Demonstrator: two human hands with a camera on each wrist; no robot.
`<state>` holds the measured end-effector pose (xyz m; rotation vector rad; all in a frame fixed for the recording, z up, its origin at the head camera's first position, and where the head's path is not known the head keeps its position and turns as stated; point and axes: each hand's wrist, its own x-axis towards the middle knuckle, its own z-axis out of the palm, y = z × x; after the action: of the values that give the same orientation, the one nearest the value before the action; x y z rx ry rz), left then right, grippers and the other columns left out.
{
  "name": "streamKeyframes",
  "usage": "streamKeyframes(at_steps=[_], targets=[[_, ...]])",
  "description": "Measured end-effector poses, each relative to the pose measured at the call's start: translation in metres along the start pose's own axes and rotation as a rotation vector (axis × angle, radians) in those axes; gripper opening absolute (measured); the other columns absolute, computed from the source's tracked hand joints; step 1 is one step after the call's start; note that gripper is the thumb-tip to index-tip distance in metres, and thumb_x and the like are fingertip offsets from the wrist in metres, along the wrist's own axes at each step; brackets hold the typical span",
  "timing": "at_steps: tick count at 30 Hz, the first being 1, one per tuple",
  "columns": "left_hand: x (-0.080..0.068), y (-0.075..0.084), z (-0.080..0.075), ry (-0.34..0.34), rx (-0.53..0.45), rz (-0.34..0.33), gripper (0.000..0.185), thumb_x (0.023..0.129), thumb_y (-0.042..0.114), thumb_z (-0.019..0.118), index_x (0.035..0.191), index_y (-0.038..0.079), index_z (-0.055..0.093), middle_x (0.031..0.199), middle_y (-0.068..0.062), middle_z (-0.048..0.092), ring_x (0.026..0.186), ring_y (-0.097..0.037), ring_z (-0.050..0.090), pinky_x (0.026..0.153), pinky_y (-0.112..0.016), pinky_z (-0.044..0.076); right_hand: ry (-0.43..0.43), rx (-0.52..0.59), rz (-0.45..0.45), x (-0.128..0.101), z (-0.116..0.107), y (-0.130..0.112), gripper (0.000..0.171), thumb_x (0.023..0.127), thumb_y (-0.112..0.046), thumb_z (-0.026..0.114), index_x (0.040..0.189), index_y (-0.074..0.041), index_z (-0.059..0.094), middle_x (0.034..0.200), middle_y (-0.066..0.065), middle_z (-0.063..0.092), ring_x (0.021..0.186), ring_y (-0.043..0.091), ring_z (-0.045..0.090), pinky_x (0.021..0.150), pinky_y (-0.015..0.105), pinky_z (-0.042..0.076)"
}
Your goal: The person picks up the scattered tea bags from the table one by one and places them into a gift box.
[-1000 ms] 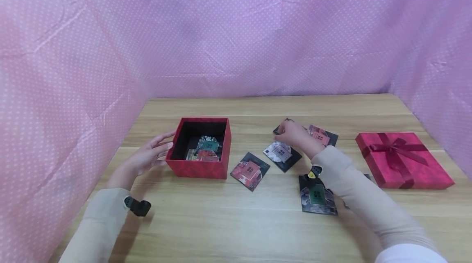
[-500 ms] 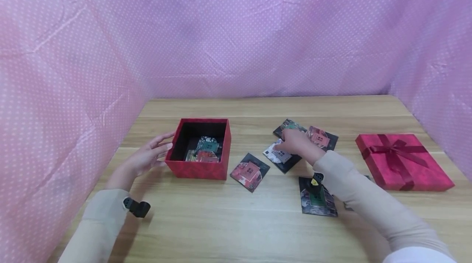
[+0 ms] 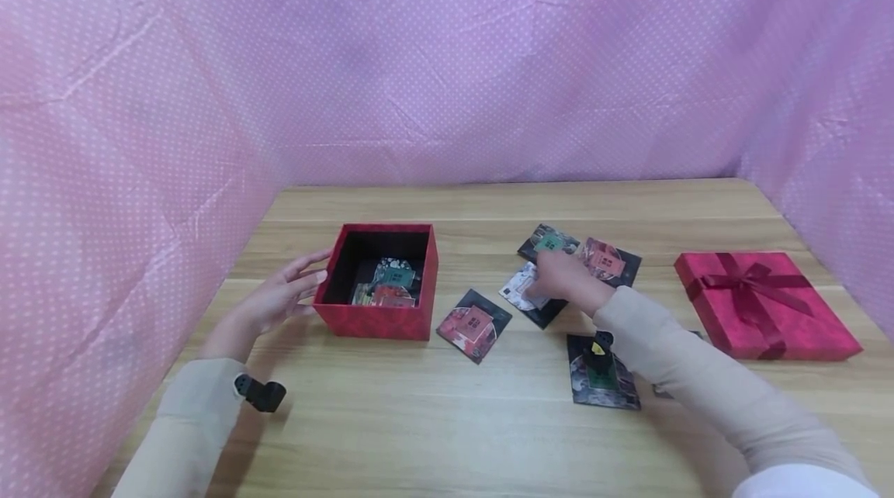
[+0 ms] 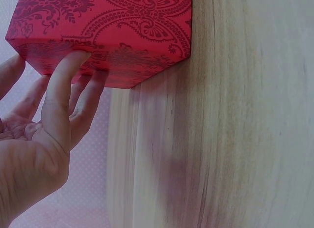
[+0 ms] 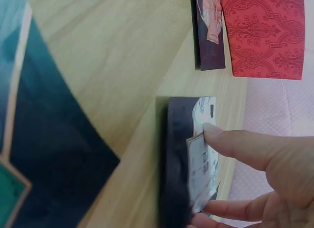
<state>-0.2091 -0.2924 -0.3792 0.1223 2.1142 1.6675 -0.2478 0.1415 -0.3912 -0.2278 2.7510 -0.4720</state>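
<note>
Right hand (image 3: 564,277) pinches a white-and-black sachet (image 5: 195,161) right of the open red box (image 3: 377,321).
Left hand (image 3: 285,296), fingers apart, touches the box's left side; printed sachets (image 3: 395,276) lie inside.

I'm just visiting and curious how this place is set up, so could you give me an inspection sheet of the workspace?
Surface: wood-grain table.
Job's things: red box, uncovered, packets inside; loose packets on the table, one mostly hidden by the right sleeve; bow-topped lid at the right.
Clutter: nothing seen.
Hands: left hand touches the box's left side; right hand pinches the white-patterned packet.
Cables: nothing seen.
Surroundings: pink dotted cloth behind and at both sides.
</note>
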Motion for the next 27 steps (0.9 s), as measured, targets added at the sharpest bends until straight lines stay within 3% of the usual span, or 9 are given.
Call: streamKeyframes(at_steps=[5, 11, 21, 27], targets=[[0.0, -0.001, 0.0, 0.005, 0.002, -0.005, 0.06, 0.101, 0.031, 0.046, 0.152, 0.017, 0.019, 0.151, -0.026, 0.025, 0.111, -0.005, 0.056, 0.089, -0.036, 0.051, -0.002, 0.0, -0.002, 0.0, 0.0, -0.003, 0.048, 0.077, -0.025, 0.078, 0.106, 0.007, 0.057, 0.08, 0.01, 0.06, 0.067, 0.02, 0.053, 0.055, 0.027, 0.042], [0.001, -0.002, -0.001, 0.003, -0.007, 0.0, 0.059, 0.101, 0.031, 0.046, 0.152, 0.018, 0.019, 0.151, -0.027, 0.025, 0.113, -0.007, 0.055, 0.089, -0.036, 0.05, 0.02, 0.005, -0.028, -0.001, -0.001, -0.003, 0.054, 0.079, -0.021, 0.076, 0.118, 0.008, 0.051, 0.092, 0.014, 0.062, 0.074, 0.022, 0.055, 0.063, 0.031, 0.047], [0.002, -0.001, -0.001, 0.022, -0.001, -0.007, 0.059, 0.101, 0.031, 0.046, 0.152, 0.019, 0.02, 0.151, -0.026, 0.027, 0.109, -0.004, 0.056, 0.09, -0.037, 0.05, 0.034, 0.117, -0.109, -0.002, -0.013, -0.003, 0.031, 0.081, -0.002, 0.068, 0.108, 0.005, 0.056, 0.099, 0.019, 0.062, 0.083, 0.025, 0.059, 0.068, 0.033, 0.051], [0.002, -0.003, -0.002, 0.015, -0.007, -0.02, 0.06, 0.1, 0.031, 0.047, 0.152, 0.019, 0.019, 0.151, -0.026, 0.025, 0.11, -0.006, 0.056, 0.09, -0.037, 0.051, 0.057, 0.118, -0.163, -0.003, -0.017, 0.0, 0.03, 0.081, 0.004, 0.059, 0.111, 0.009, 0.058, 0.098, 0.021, 0.061, 0.078, 0.025, 0.056, 0.061, 0.028, 0.046]])
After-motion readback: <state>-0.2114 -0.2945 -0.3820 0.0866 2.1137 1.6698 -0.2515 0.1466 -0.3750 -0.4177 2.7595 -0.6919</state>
